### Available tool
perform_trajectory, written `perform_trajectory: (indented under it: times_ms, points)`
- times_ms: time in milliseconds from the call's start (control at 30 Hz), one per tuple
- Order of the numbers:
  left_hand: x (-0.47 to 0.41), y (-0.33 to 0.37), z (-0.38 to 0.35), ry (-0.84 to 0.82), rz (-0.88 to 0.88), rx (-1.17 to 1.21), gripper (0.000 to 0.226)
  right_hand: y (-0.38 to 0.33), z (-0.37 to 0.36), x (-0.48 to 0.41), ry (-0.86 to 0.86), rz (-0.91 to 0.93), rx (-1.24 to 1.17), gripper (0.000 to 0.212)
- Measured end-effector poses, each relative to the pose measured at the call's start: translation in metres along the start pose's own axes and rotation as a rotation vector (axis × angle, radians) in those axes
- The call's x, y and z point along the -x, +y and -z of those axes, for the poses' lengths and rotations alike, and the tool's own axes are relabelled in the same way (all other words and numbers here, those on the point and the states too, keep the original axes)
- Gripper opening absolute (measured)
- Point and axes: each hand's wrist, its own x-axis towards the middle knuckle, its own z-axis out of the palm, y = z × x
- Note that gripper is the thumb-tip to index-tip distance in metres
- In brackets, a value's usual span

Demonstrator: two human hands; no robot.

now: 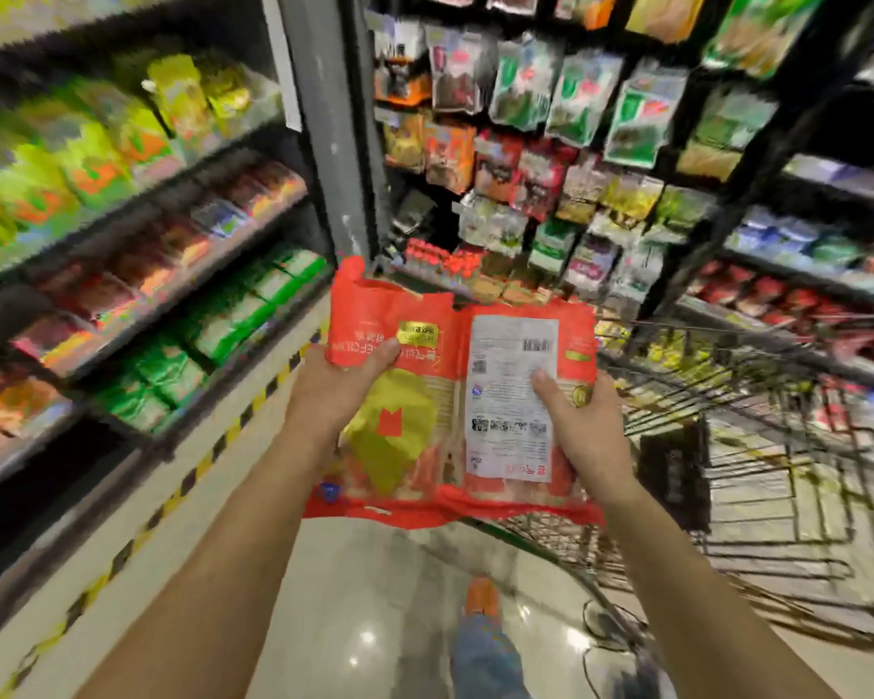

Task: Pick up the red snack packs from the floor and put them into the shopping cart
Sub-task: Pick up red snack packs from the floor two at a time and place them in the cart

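Observation:
Two red snack packs are held side by side in front of me. My left hand (pixel 331 391) grips the left red pack (pixel 399 436), which shows its front with a gold patch. My right hand (pixel 584 426) grips the right red pack (pixel 513 345), which shows its white label and barcode. Both packs hang above the near left corner of the wire shopping cart (pixel 758 396), which stands to the right. The view is blurred by motion.
Store shelves (pixel 137 274) packed with goods line the left side above a yellow-and-black striped base. Hanging snack bags (pixel 551 143) fill the racks ahead. My leg and orange shoe (pixel 481 597) stand on the glossy floor beside the cart.

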Motion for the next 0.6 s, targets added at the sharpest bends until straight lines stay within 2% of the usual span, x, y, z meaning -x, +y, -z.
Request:
perform_trajectory:
  times_ms: [233,400,533,600]
  points:
    - [-0.107,0.012,-0.146,-0.114,0.057,-0.185,0.085,0.077,0.041,-0.127,0.077,-0.166,0.022,0.032]
    - [-0.178,-0.037,-0.214,-0.158,0.131,-0.273,0.07,0.158,0.024,-0.191,0.047,-0.307,0.014,0.03]
    - [-0.225,-0.091,-0.249,-0.187,0.201,-0.342,0.072,0.222,0.001,-0.225,0.06,-0.459,-0.031,0.044]
    - [-0.243,-0.118,-0.261,-0.221,0.224,-0.387,0.069,0.254,-0.01,-0.236,0.072,-0.505,-0.013,0.041]
